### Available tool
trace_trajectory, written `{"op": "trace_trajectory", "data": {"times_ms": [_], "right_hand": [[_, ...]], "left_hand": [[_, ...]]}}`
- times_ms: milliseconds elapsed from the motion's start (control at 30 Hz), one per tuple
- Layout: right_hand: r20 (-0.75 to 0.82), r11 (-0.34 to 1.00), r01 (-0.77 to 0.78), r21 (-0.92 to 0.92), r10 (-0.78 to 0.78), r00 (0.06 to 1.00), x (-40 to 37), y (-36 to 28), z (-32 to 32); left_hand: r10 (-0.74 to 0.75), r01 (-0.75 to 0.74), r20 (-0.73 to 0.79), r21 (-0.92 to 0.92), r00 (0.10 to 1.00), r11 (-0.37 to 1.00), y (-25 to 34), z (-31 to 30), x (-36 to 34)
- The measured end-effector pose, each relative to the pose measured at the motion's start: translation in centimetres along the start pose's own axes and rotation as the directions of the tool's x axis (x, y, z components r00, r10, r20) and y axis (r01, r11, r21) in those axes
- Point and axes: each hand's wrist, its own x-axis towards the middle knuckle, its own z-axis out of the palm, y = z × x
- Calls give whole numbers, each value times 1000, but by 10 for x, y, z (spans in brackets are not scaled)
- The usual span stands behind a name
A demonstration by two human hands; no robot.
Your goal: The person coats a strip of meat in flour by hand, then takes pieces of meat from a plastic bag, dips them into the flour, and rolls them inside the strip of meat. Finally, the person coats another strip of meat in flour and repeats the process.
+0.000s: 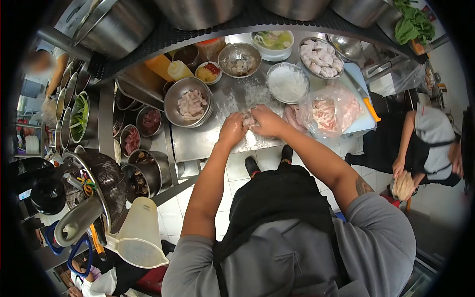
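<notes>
My left hand (232,129) and my right hand (267,122) meet near the front edge of a floured steel table (198,144). Between my fingers is a floury piece of pale raw meat (249,120), partly covered by both hands. Left of them stands a steel bowl (170,111) of raw meat pieces (192,104). A bowl of white flour (287,83) sits just beyond my right hand. Close on the right lie raw meat (294,118) and an open plastic bag (324,113) with more meat. Farther back is a plate of floured pieces (320,58).
An orange-handled knife (370,108) lies on a light blue cutting board (363,123). A metal shelf (257,25) with large pots overhangs the back. Ingredient containers (150,120) and a plastic jug (140,232) stand left. Another person (430,143) works at right.
</notes>
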Motion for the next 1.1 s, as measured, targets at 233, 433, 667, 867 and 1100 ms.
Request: {"op": "trace_trajectory", "data": {"times_ms": [233, 433, 667, 867, 1100], "right_hand": [[11, 997, -67, -31, 67, 998, 21, 12, 1], [236, 963, -252, -97, 268, 934, 54, 26, -5], [118, 474, -363, 802, 471, 874, 26, 15, -12], [203, 374, -381, 846, 436, 877, 1, -1, -25], [195, 258, -302, 918, 370, 908, 10, -30, -62]], "left_hand": [[61, -63, -80, -20, 995, 998, -4, -18, 19], [59, -58, -10, 96, 998, 994, 5, -1, 33], [-362, 295, -12, -553, 932, 779, 2, 9, 42], [-446, 253, 221, -967, 867, 13, 41, -16, 25], [-267, 144, 204, -964, 942, -225, 64, -45, 18]]}}
